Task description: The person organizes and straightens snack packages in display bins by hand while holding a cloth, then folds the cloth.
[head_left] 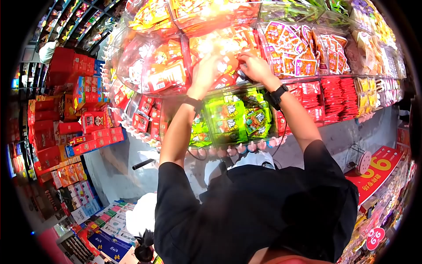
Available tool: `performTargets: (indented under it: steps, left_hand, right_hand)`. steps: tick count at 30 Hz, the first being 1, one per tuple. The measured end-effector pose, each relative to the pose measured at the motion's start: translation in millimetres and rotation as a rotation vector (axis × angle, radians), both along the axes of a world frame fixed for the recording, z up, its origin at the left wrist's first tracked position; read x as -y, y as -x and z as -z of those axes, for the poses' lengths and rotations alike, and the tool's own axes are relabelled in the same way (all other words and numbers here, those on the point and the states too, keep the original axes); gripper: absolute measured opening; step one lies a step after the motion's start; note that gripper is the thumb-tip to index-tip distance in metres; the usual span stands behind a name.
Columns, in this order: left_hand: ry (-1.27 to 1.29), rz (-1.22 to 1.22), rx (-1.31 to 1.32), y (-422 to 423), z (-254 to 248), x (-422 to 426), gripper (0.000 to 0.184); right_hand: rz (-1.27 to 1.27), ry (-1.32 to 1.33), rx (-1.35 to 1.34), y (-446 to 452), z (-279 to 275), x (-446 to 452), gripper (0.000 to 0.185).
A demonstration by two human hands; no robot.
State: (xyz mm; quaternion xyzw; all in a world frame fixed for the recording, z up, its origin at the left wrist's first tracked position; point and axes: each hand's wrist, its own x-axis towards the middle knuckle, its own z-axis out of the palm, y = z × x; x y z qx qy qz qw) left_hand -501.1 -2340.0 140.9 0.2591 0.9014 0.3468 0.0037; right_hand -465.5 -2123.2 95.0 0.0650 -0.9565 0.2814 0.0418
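Note:
Both hands reach into a clear bin of red and orange snack packets [224, 42] in the middle of the display. Bright glare washes out my left hand [207, 70], which lies over the bin's left side with its fingertips lost among the packets. Opposite it, my right hand [256, 68] is closed, its fingers curled at the bin's right side; what they grip, if anything, cannot be made out. Between the hands lies an orange-red snack packet [227, 66]. Just below, toward my body, green snack packets [228, 116] fill a lower bin.
Clear dividers separate neighbouring bins with white-edged orange packets [281, 44] and stacked red packets [338, 97]. Red cartons [48, 132] are piled on the left. A red price sign [378, 171] stands at right. Someone in a white top [143, 215] is at lower left.

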Motion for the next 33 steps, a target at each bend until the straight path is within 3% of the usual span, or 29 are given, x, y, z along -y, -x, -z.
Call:
performTargets:
  steps: [2,5,9,10,13,17,21,28,33]
  left_hand:
    - [-0.071,0.042,-0.122,16,14,-4,0.021]
    - [0.128,0.038,0.059,21,5,-13,0.023]
    - [0.100,0.056,-0.316,40,33,-15,0.016]
    - [0.113,0.004,-0.236,38,33,-16,0.015]
    - [0.216,-0.023,-0.354,30,25,-9,0.021]
    - [0.141,-0.063,-0.338,-6,10,-1,0.030]
    - [0.246,0.034,-0.162,-21,33,9,0.036]
    - [0.151,-0.054,-0.149,-20,51,5,0.038]
    - [0.127,-0.078,-0.231,-29,45,-16,0.055]
  right_hand:
    - [0.050,0.018,0.004,0,0,0,0.032]
    - [0.089,0.090,-0.026,-5,1,0,0.030]
    - [0.137,0.163,-0.056,-19,-15,6,0.026]
    - [0.143,0.176,-0.063,-22,-18,6,0.026]
    - [0.162,0.247,-0.101,-31,-27,6,0.024]
    - [0.160,0.402,-0.219,-48,-36,7,0.021]
    - [0.203,0.486,-0.317,-68,-38,12,0.018]
    - [0.174,0.501,-0.163,-97,-12,17,0.017]
    - [0.118,0.555,-0.179,-125,-3,18,0.014]
